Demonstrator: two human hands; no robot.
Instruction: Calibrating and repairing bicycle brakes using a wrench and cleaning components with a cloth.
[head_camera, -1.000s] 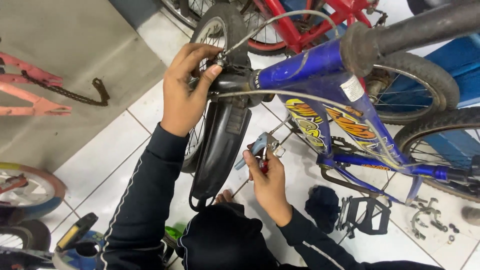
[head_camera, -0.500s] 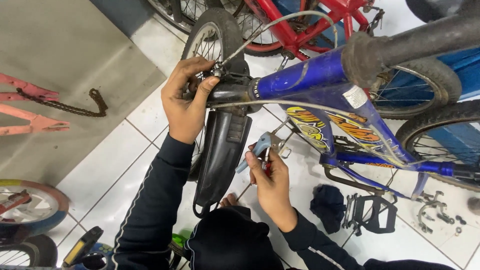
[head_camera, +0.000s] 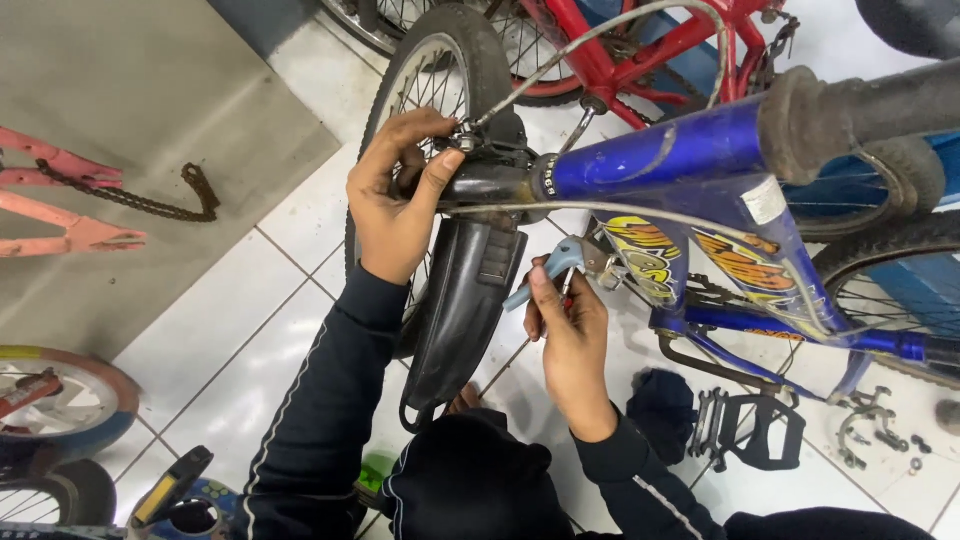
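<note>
A: Notes, head cam. Left hand (head_camera: 395, 205) wrapped round the black brake (head_camera: 490, 165) at the front of the blue bike (head_camera: 660, 165), fingers pinching where the silver cable (head_camera: 590, 40) enters it. Grip clamped there.

B: And the right?

A: Right hand (head_camera: 568, 335) lower down, grip shut on pliers (head_camera: 560, 265) w/ light-blue handles, nose pointing up-right toward the frame by the yellow sticker. Can't tell what the nose bites, if anything; too small.

B: Step, as you read it?

A: Judging only: cable work on the front brake. Left steadies the cable end, right has the tool up. Mudguard (head_camera: 460, 310) hangs just below the brake, front wheel (head_camera: 420, 90) behind the left hand.

B: Next move needs?

A: Prob. firm hold on the cable end so it can't slip, pliers square on it, slow pull. Floor bits: pedal (head_camera: 750, 435), loose brake arms (head_camera: 865, 425), well apart from both hands.
</note>
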